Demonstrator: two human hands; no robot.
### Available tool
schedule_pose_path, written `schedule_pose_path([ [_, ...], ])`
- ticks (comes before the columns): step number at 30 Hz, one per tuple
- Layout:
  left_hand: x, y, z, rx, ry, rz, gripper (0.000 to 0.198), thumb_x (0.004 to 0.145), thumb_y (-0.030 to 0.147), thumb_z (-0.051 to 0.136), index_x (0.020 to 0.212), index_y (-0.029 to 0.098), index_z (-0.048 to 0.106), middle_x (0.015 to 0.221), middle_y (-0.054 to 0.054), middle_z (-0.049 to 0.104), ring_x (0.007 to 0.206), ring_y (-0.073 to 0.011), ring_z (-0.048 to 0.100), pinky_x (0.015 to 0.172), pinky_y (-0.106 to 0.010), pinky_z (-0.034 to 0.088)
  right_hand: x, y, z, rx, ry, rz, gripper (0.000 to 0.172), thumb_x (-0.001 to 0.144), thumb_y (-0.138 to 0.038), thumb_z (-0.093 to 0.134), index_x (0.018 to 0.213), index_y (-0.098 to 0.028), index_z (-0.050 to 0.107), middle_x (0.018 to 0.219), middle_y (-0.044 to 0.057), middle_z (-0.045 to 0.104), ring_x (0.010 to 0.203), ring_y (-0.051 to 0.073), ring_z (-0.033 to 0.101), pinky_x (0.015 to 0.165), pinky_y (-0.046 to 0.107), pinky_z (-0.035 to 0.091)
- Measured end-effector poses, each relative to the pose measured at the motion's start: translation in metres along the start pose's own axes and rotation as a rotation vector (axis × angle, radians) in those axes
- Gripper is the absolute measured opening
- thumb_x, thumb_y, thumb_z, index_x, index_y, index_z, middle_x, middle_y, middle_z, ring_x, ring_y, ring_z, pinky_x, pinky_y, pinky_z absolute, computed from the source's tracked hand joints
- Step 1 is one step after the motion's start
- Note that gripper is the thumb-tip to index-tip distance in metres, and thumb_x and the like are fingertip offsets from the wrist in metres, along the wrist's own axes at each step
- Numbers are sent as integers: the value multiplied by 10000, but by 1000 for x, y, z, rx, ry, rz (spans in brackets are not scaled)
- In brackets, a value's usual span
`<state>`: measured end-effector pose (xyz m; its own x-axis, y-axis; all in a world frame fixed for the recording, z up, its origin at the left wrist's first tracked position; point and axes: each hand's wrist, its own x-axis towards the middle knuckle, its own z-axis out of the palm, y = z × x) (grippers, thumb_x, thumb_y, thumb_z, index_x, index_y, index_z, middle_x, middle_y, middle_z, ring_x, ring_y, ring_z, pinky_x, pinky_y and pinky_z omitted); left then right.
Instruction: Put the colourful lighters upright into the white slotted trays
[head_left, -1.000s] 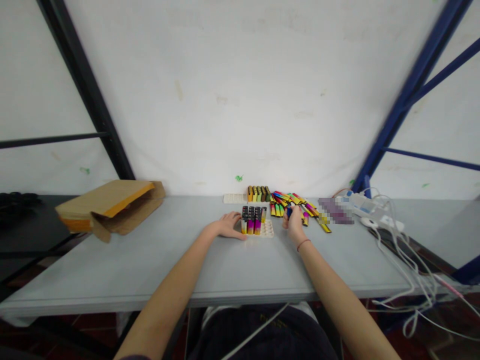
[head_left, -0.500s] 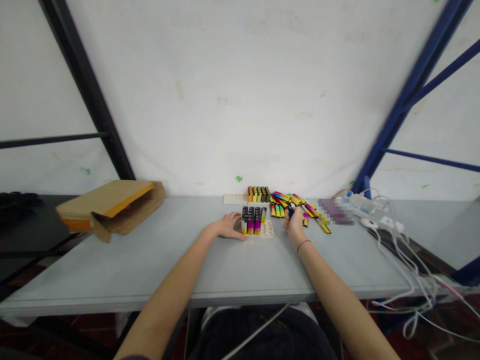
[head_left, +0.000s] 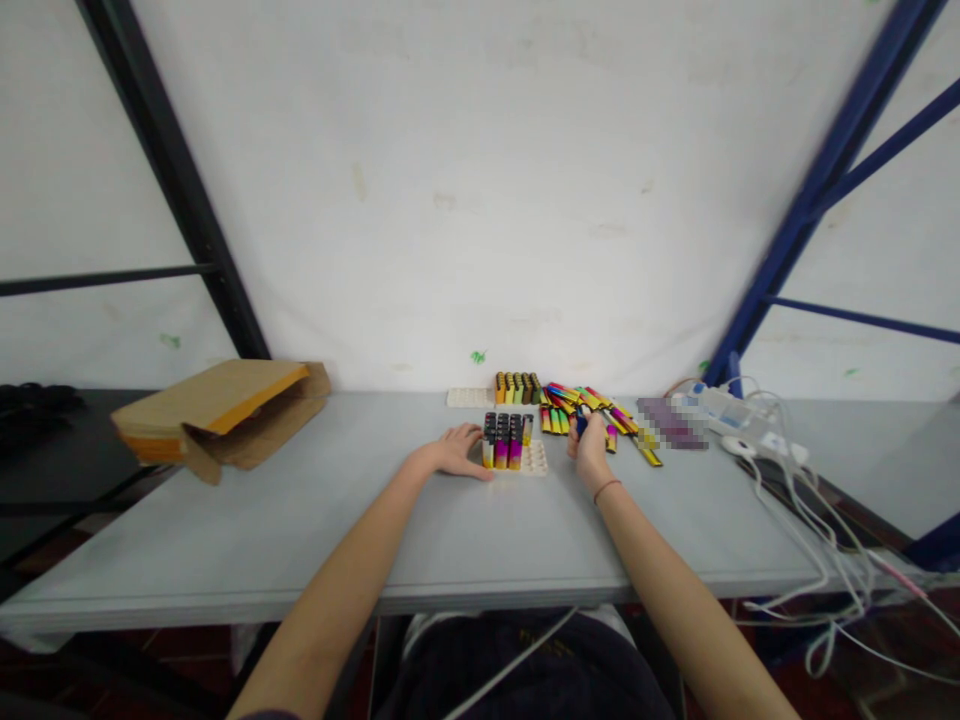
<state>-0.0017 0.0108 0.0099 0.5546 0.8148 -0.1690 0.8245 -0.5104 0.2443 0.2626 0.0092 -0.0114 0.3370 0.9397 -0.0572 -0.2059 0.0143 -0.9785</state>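
Observation:
My left hand [head_left: 457, 452] rests against the left side of a white holed tray [head_left: 535, 461], its fingers spread and the thumb along the front edge. Several lighters [head_left: 502, 445] with black tops stand upright in the left part of that tray, in yellow, white and purple. To the right of the tray, my right hand [head_left: 590, 450] is closed around a dark blue lighter [head_left: 581, 424], most of it hidden by the fingers. Just beyond the right hand lies a loose pile of colourful lighters [head_left: 559, 419].
Behind stand more lighters [head_left: 517, 388] in rows, next to another white tray [head_left: 470, 398] by the wall. An open cardboard box [head_left: 225, 400] lies on the left of the grey table [head_left: 322, 540]. A power strip [head_left: 727, 410] and tangled white cables [head_left: 810, 500] occupy the right end.

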Motion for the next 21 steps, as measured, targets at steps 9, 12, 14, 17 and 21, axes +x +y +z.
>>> schedule_pose_path([
  [9,1,-2,2,-7,2,2,1031,602,776,556,1413,192,301,1495,-110,248,1350,-322,223,1099,-379,180,-25,-4,5,-435,-96,-610,306,836,-509,479,842,-208,532,760,26,579,733,189,532,680,301,419],
  [12,2,-3,3,-14,7,8,1050,601,780,561,1421,182,290,1491,-119,252,1344,-325,236,1094,-382,195,-27,-7,8,-452,-196,-687,294,860,-459,457,941,-194,555,868,48,601,831,194,541,759,308,420],
  [14,3,-4,3,-14,13,12,1055,601,780,566,1422,179,289,1491,-123,249,1345,-326,232,1095,-382,194,-26,-9,8,-432,-241,-705,301,846,-457,478,910,-182,582,900,64,609,846,199,546,745,302,428],
  [17,3,-4,3,-8,14,15,1043,607,772,565,1418,172,298,1487,-124,253,1344,-323,234,1096,-381,192,-23,-8,8,-388,-296,-662,317,817,-464,516,863,-164,609,861,71,627,775,195,564,683,298,442],
  [21,2,-3,2,-4,12,15,1046,608,777,559,1414,161,304,1486,-126,248,1339,-325,241,1096,-381,196,-21,-5,7,-356,-354,-585,314,774,-438,583,907,-156,620,806,66,644,713,194,585,676,324,466],
])
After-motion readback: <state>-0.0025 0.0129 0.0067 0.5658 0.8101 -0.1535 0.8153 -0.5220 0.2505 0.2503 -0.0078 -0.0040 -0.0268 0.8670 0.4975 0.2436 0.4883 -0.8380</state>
